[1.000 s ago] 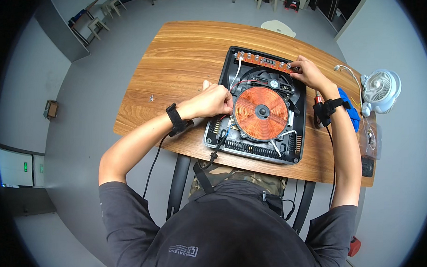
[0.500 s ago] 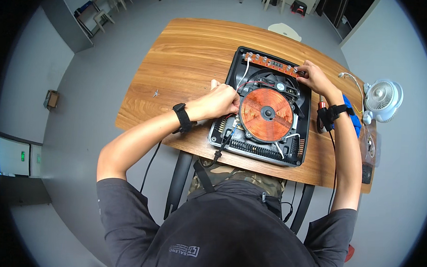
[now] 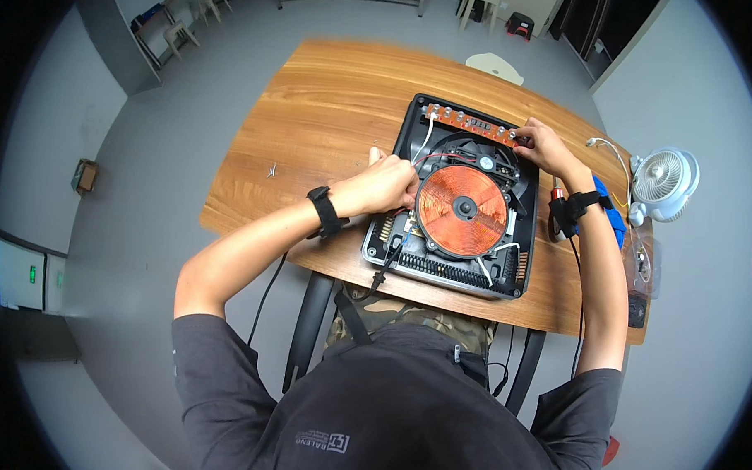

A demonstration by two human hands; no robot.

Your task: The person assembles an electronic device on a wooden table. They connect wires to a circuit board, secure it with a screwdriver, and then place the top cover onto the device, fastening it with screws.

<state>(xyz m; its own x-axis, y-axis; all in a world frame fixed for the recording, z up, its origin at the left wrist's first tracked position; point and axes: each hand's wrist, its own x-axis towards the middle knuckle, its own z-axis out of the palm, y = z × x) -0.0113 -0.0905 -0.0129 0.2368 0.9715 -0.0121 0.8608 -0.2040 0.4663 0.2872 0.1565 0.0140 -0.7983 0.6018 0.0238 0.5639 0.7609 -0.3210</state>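
Copper coil (image 3: 461, 230) between left grip (image 3: 386, 184) and right grip (image 3: 549, 150)

The round coil lies just right of the left grip and nearer the person than the right grip, in an open black housing (image 3: 406, 137) on the wood-grain counter (image 3: 314, 100). The left grip has its fingers drawn together at the coil's left edge; whether they pinch anything is hidden by the hand. The right grip touches the right end of an orange circuit strip (image 3: 471, 122), though I cannot tell whether it clamps the strip or merely rests there. The housing probably lies open side up so both grips can reach its parts, and the right grip may be steadying the strip. Left of the left grip, small metal pieces (image 3: 271, 172) (screws, perhaps) lie apart from the housing, likely so they do not get lost in it. A white fan (image 3: 662, 174) stands right of the right grip. As for lettering, a round pale label (image 3: 486, 163), to the left of the right grip and nearer the person, is too small to read, and a pale printed logo (image 3: 323, 442) on the shirt (image 3: 437, 386), well nearer the person than either grip, appears upside down
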